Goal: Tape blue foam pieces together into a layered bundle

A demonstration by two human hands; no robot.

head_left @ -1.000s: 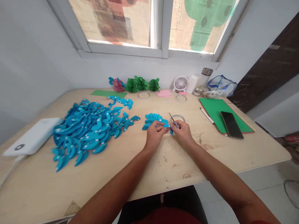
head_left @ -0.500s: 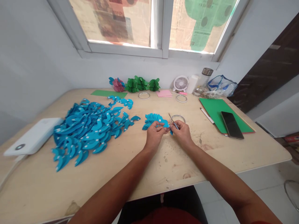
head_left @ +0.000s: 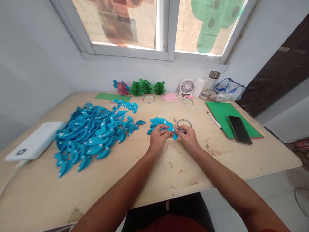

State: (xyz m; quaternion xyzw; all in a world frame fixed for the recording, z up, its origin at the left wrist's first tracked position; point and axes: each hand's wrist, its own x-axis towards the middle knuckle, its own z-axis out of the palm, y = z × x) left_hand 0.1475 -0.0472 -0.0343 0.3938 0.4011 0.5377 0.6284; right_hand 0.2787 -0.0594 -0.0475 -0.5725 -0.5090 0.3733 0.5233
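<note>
My left hand is closed, pinching a curved blue paper piece with small white squares on it. Behind its fingers, a fanned stack of blue paper pieces joins or touches that piece; I cannot tell which. Close on the right, my right hand grips a slim pointed tool with a bluish handle, its tip angled up and away. The right fingertips also meet the paper's right end, where a white patch shows. A tape roll lies just behind this hand.
A big heap of blue paper pieces covers the left of the table, beside a white power bank. Paper decorations, tape rolls, a small fan and a bottle line the back. On the right, a phone lies on green sheets.
The blue paper between my hands has tilted slightly, and more of its lower right end shows below the fingertips. My left hand has shifted slightly left; both grips stay the same.
</note>
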